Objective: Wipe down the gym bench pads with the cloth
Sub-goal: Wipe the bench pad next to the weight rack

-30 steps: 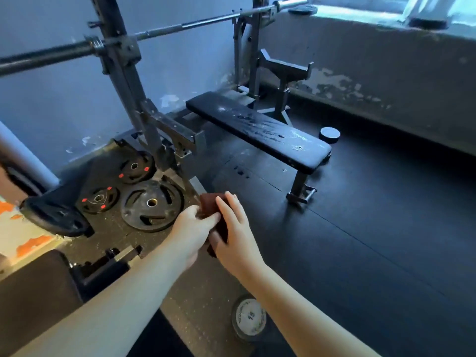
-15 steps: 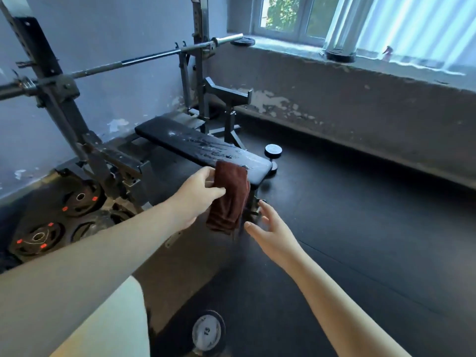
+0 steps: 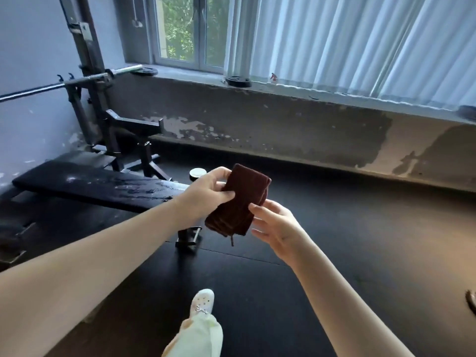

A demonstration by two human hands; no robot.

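Part of the cloth (image 3: 239, 199) lies under the fingers of the left hand (image 3: 206, 194); whether the fingertips of the right hand (image 3: 275, 222) touch its lower edge or stop just beside it cannot be told; the end of the bench pad (image 3: 98, 184) nearest the left fingers is covered by that hand and wrist; a round disc (image 3: 197, 172) just beyond those fingers is half hidden; the barbell (image 3: 31, 92) runs off the left edge; a dark plate (image 3: 471, 302), well right of the right fingers, is cut by the frame.

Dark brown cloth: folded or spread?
Folded: the dark brown cloth shows stacked layers at its lower end, gripped by the left hand.
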